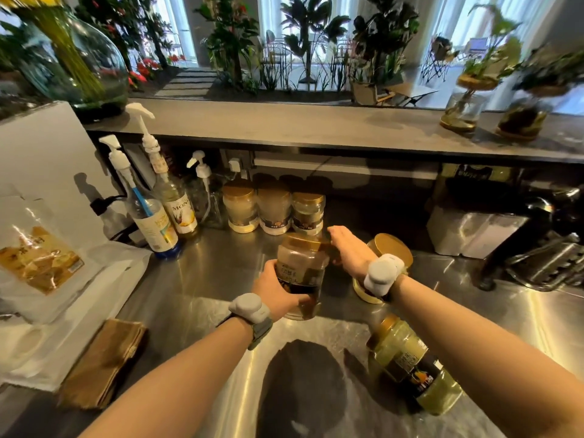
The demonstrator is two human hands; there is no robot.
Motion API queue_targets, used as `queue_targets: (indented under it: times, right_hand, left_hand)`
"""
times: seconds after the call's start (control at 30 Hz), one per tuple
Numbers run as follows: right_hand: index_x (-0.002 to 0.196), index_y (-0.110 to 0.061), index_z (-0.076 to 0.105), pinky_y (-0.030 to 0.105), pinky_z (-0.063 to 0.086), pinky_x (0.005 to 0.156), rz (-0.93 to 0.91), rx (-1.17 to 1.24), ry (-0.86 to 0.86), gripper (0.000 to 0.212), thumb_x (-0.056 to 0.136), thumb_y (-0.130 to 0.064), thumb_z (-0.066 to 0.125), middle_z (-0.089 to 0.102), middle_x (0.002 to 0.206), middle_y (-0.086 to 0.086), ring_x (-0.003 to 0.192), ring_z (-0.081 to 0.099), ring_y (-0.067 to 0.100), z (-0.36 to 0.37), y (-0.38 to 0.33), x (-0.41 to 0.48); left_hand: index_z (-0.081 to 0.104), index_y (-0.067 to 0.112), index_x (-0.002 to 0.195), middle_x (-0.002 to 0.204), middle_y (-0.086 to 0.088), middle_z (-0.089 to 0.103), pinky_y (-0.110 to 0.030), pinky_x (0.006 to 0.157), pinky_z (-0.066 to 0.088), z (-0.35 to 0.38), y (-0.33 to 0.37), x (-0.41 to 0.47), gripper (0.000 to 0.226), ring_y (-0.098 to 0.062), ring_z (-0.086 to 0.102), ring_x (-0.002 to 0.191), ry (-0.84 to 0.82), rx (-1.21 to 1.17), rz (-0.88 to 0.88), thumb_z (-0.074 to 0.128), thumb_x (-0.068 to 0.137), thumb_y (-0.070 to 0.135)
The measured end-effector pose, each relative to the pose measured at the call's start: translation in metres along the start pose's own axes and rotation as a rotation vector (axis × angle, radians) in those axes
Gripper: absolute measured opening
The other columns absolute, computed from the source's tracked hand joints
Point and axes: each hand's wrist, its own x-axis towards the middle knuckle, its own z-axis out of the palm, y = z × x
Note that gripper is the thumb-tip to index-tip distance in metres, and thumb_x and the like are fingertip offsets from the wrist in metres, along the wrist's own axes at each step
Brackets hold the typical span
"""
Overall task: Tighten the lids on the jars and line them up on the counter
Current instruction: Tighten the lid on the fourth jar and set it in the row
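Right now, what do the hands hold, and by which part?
The left hand grips the jar by its lower body; the right hand touches its lid, grip unclear.

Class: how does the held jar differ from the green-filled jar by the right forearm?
The held jar holds brown contents, the green-filled jar pale green. The left hand grips the held jar, right hand at its lid; no hand holds the green-filled jar. Both have gold lids.

Bare counter point(205, 279) left of the held jar point(301, 273); jars point(407, 358) crowd right.
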Motion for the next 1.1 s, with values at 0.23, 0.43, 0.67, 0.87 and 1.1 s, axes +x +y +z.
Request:
queue_targets:
  times: [0.23, 0.43, 0.67, 0.87, 1.1]
  right_hand:
    - [0.128, 0.001, 0.05, 0.025, 0.049, 0.062, 0.334, 0.201, -0.127, 0.032, 0.099, -0.004, 0.035, 0.056, 0.107, 0.019, 0.062, 0.055, 0.014, 0.032, 0.014, -0.001]
    - [0.131, -0.005, 0.05, 0.033, 0.053, 0.07, 0.355, 0.236, -0.078, 0.037, 0.097, -0.001, 0.038, 0.059, 0.122, 0.022, 0.102, 0.062, 0.033, 0.053, 0.01, -0.001]
    - [0.126, 0.0, 0.054, 0.038, 0.043, 0.098, 0.427, 0.199, 0.026, 0.034, 0.1, -0.013, 0.036, 0.058, 0.128, 0.02, 0.116, 0.055, 0.032, 0.058, 0.028, 0.031]
    - [0.134, -0.003, 0.049, 0.034, 0.04, 0.102, 0.459, 0.269, 0.082, 0.037, 0.098, -0.005, 0.038, 0.056, 0.133, 0.018, 0.122, 0.053, 0.032, 0.056, 0.035, 0.059]
    - [0.149, -0.003, 0.02, 0.026, 0.027, 0.108, 0.462, 0.339, 0.113, 0.052, 0.099, 0.002, 0.032, 0.035, 0.151, 0.014, 0.14, 0.034, 0.029, 0.051, 0.033, 0.085]
  left_hand:
    - [0.03, 0.021, 0.137, 0.132, 0.001, 0.053, -0.037, 0.101, 0.048, -0.016, -0.007, 0.031, 0.101, -0.02, 0.053, 0.12, -0.018, -0.019, -0.029, 0.088, 0.057, 0.042]
    - [0.025, 0.022, 0.14, 0.137, 0.0, 0.049, -0.038, 0.1, 0.047, -0.016, -0.005, 0.056, 0.115, -0.022, 0.05, 0.125, -0.05, -0.053, -0.062, 0.089, 0.049, 0.05]
    - [0.024, 0.015, 0.144, 0.142, -0.004, 0.045, -0.036, 0.106, 0.042, -0.003, -0.004, 0.087, 0.104, -0.023, 0.046, 0.13, -0.144, -0.059, -0.052, 0.087, 0.063, 0.034]
    - [0.032, 0.006, 0.13, 0.13, -0.007, 0.05, -0.032, 0.098, 0.044, 0.003, -0.011, 0.12, 0.067, -0.025, 0.049, 0.125, -0.244, 0.048, -0.056, 0.073, 0.077, 0.013]
    - [0.022, 0.009, 0.145, 0.139, -0.013, 0.049, -0.045, 0.102, 0.047, 0.012, -0.016, 0.153, 0.088, -0.032, 0.052, 0.124, -0.269, 0.062, -0.101, 0.066, 0.069, 0.02]
